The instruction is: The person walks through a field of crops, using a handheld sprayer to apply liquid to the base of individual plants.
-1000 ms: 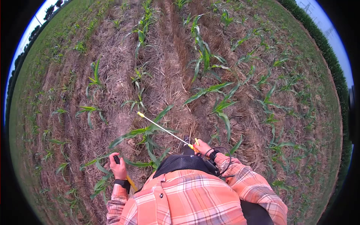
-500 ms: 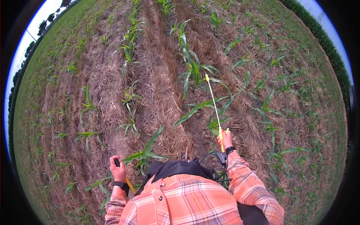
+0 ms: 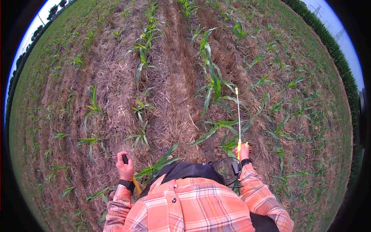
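Note:
My right hand [image 3: 244, 152] is closed around the yellow handle of a spray wand [image 3: 239, 120]. The thin pale wand points away from me, its yellow nozzle [image 3: 236, 91] just right of a leafy young corn plant [image 3: 215, 88]. A dark hose [image 3: 218, 159] loops near my right wrist. At the left, my left hand [image 3: 125, 170] wraps around the black grip [image 3: 125, 159] of a pump lever. Its yellow rod [image 3: 136, 185] runs down beside my body. Corn leaves [image 3: 158, 165] lie close to the right of that hand.
Rows of young corn [image 3: 145, 58] run away from me through dry straw [image 3: 176, 112] and bare soil. A tall green hedge-like strip [image 3: 336, 50] borders the field at right. Trees [image 3: 52, 13] stand far off at left, and pylons [image 3: 317, 11] at upper right.
The wand has swung right, from slanting left to nearly straight ahead. Nearby plants sit lower and farther right in view. Both hands keep their hold.

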Demonstrator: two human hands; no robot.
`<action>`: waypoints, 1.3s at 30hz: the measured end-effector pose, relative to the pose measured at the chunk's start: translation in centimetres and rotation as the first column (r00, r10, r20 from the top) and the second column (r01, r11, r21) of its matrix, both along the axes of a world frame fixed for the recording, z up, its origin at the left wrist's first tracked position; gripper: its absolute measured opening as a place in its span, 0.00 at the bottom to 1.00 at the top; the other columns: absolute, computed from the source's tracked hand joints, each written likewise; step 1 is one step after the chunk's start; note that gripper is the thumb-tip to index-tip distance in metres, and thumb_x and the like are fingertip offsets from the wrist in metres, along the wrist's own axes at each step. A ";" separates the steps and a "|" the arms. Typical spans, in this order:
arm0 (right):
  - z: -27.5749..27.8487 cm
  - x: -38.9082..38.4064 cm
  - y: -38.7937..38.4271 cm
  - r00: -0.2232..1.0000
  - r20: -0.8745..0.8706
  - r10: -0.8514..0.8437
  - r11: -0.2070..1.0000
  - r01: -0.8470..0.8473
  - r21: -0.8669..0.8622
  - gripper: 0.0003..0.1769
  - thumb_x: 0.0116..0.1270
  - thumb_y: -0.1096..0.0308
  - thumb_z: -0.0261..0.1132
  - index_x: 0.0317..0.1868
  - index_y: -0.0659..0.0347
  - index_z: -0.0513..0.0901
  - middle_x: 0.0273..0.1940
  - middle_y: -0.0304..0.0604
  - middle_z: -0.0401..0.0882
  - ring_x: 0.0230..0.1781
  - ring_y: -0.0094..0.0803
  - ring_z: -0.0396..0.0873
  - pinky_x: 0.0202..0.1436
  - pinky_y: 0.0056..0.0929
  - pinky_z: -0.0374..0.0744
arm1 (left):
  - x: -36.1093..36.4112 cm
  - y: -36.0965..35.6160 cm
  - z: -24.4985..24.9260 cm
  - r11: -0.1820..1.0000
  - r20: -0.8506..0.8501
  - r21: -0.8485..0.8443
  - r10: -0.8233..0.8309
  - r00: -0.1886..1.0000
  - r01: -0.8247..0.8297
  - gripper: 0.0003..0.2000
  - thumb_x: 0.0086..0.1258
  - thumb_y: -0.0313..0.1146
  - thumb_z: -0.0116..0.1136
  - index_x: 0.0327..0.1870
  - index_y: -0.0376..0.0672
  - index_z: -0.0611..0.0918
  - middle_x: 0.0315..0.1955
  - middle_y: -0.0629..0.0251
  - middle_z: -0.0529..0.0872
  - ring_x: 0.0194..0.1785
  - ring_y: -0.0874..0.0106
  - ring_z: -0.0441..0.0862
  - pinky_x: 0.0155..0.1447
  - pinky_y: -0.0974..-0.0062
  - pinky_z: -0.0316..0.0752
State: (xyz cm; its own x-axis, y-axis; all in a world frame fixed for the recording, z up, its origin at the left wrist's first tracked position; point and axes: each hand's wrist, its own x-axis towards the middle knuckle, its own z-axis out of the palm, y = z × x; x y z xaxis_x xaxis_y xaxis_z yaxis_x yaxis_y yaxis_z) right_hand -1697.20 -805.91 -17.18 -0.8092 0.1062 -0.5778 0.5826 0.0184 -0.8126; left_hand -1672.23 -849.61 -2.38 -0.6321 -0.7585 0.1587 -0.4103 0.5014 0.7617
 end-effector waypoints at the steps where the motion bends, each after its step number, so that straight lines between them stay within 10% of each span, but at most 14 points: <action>1: 0.0 -0.5 -1.7 1.000 0.014 0.018 1.000 -0.018 -0.026 0.12 0.63 0.57 0.45 0.36 0.57 0.59 0.18 0.43 0.69 0.07 0.25 0.63 0.06 0.19 0.60 | -1.2 -0.9 -1.0 0.999 -0.023 0.049 -0.008 1.000 0.009 0.08 0.52 0.24 0.50 0.34 0.43 0.70 0.13 0.69 0.65 0.17 0.79 0.64 0.21 0.79 0.59; 14: 4.0 -3.3 -23.4 0.779 0.078 0.622 0.782 -0.624 -0.001 0.11 0.64 0.60 0.46 0.37 0.58 0.59 0.19 0.41 0.71 0.09 0.21 0.66 0.08 0.16 0.62 | -6.0 -12.1 -6.4 0.992 0.017 0.128 0.000 1.000 -0.002 0.10 0.51 0.25 0.51 0.35 0.43 0.70 0.19 0.61 0.71 0.20 0.67 0.70 0.27 0.72 0.65; 24: 3.3 -8.0 -31.7 0.418 0.103 0.903 0.426 -0.901 -0.078 0.09 0.63 0.61 0.49 0.36 0.57 0.61 0.19 0.37 0.72 0.10 0.18 0.65 0.11 0.16 0.63 | -8.3 -14.3 3.7 0.975 -0.111 0.170 0.163 0.980 -0.142 0.09 0.48 0.21 0.50 0.31 0.41 0.69 0.12 0.70 0.65 0.15 0.80 0.61 0.20 0.80 0.57; 39: 0.1 -28.5 -27.9 0.876 0.028 0.481 0.877 -0.480 -0.027 0.09 0.64 0.62 0.47 0.37 0.57 0.60 0.17 0.43 0.72 0.07 0.24 0.66 0.07 0.21 0.63 | -27.3 -16.7 -0.9 0.990 0.023 -0.084 0.119 0.993 -0.117 0.09 0.47 0.25 0.50 0.32 0.44 0.71 0.13 0.60 0.69 0.16 0.65 0.69 0.23 0.71 0.63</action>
